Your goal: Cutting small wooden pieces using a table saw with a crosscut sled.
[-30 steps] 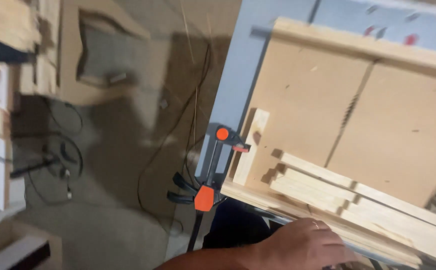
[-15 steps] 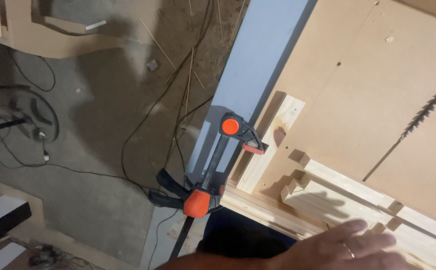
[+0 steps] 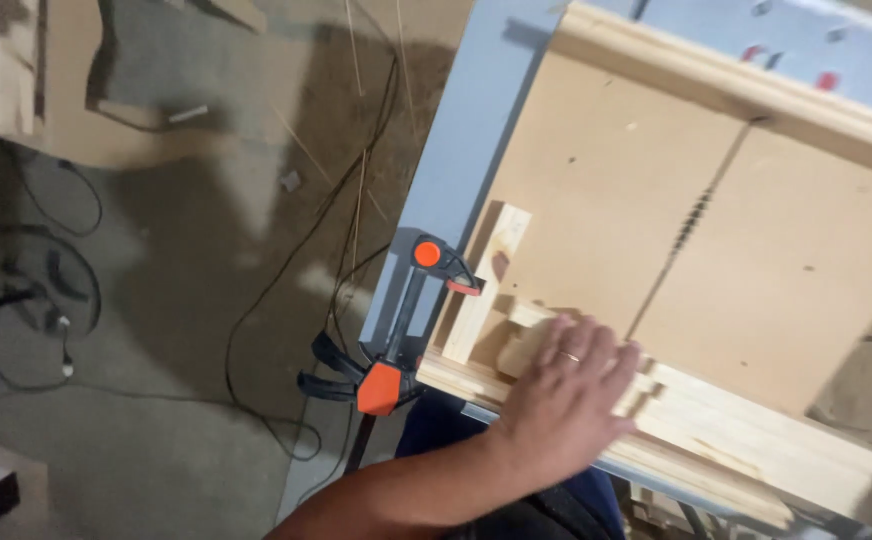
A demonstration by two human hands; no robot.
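Observation:
My left hand lies flat, fingers spread, on long pale wooden strips along the near edge of a brown board sled. A ring shows on one finger. Just left of the hand, an orange and black bar clamp pins an upright pale wood block to the sled's corner. A small wooden piece sits half under my fingertips. My right hand is out of view.
The sled rests on a grey saw table, with a thin dark slot across the board and a wooden rail at its far side. Black cables trail over the concrete floor on the left. Wooden offcuts lie at upper left.
My left hand has moved forward from the near edge up onto the wooden strips beside the clamped block. The view has shifted over the sled.

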